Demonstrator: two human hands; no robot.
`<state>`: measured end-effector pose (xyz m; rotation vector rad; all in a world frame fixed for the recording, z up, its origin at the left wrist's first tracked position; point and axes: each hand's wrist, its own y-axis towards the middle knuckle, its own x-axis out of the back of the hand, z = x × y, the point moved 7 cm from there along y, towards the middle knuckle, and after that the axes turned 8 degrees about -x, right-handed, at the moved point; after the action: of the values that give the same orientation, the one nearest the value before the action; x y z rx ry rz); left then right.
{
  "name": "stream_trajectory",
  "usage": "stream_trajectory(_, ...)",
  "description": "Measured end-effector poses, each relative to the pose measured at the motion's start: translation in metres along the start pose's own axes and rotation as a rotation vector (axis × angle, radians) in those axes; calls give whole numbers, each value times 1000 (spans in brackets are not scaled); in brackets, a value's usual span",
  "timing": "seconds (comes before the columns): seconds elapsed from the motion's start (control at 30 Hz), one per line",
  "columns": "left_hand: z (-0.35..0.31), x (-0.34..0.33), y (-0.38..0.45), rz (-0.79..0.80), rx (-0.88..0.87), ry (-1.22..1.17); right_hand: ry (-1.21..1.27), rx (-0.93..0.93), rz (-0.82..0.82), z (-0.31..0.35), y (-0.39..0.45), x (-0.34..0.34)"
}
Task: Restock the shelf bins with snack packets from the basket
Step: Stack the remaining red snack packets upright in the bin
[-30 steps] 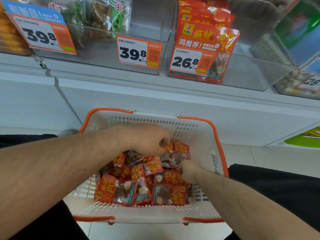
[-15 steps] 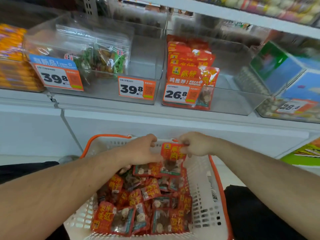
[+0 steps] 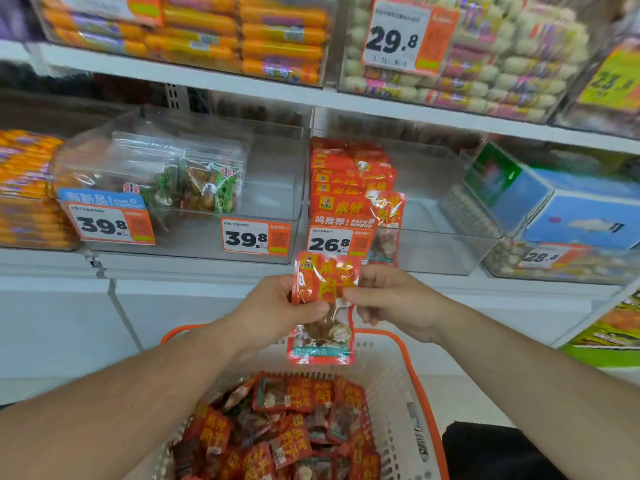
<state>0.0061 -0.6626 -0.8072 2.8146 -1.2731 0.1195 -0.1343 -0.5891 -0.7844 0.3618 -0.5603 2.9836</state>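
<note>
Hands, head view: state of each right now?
Left hand: pinching the red snack packet on its left side.
Right hand: pinching the same packet on its right edge.

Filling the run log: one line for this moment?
step: packet lifted | left hand: holds red snack packet | right hand: holds it too | above basket | target: 26.8 bin

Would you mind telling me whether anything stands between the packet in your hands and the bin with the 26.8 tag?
Nothing visible does. The packet, held by both hands, hangs just below the bin, whose top is open. Only its clear front wall and the 26.8 tag must be cleared.
</note>
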Motion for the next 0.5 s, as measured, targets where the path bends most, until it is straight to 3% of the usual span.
stream_trajectory(0.27,-59,-11,28,-88,-128,18,111,112,-186,28,-12,29)
stream_trajectory(0.4,-105,25,38,-440,-568,438,-52,435,-568,82,-47,79)
stream_trajectory(0.5,-105,38,60,-468,-514,698,3,530,-752,101,-56,119)
